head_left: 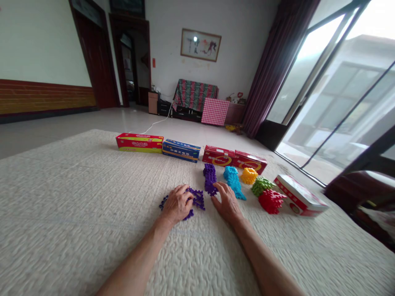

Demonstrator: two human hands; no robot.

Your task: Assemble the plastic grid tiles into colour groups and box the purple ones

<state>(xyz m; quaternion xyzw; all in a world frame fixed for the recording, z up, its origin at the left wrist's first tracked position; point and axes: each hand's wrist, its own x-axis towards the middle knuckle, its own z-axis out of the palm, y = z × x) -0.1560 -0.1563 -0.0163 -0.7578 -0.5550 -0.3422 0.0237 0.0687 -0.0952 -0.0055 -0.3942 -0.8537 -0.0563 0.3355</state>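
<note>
My left hand (179,201) rests on a loose group of purple interlocking plastic pieces (199,198), its fingers curled over them. Some pieces stick out on both sides of the hand, and what lies under the palm is hidden. My right hand (226,200) is at the near end of a purple stack (210,176) of the same kind of pieces. Its fingertips touch or nearly touch that end, with thumb and forefinger apart. Just beyond the right hand lies a light blue stack (233,181). Yellow (249,176), green (261,186) and red (271,201) clusters follow to the right.
Along the back of the quilted cover (92,197) stand a red-and-green box (140,143), a blue box (181,150) and two red boxes (218,156). A white-and-red box (300,196) lies at the right. Farther off are a cloth-covered cabinet (196,94) and glass doors (339,90).
</note>
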